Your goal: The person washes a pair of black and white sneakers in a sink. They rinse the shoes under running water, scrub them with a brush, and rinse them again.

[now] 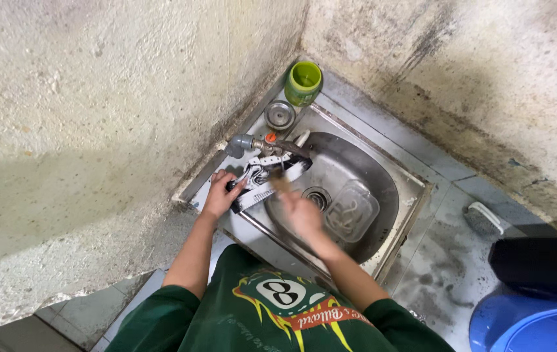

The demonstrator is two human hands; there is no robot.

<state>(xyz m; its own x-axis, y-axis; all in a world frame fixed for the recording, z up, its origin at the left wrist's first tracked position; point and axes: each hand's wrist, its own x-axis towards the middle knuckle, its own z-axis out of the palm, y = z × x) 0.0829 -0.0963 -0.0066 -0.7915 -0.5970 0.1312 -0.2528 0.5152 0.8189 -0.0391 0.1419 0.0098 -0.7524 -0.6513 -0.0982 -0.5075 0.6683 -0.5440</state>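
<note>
My left hand point(220, 194) grips the heel end of a black and white shoe point(267, 179) that lies across the left rim of a steel sink point(401, 195), under a grey tap point(244, 142). My right hand point(301, 212) is blurred over the sink bowl and holds a brush with a brownish handle point(281, 184), its head against the shoe. The shoe's toe points toward the back of the bowl.
A clear plastic container point(353, 210) lies in the bowl beside the drain point(317, 195). A green cup point(304, 82) and a round metal strainer point(280, 115) sit at the corner. A scrub brush point(484, 218) lies on the right counter; a blue tub point(529, 322) is at lower right.
</note>
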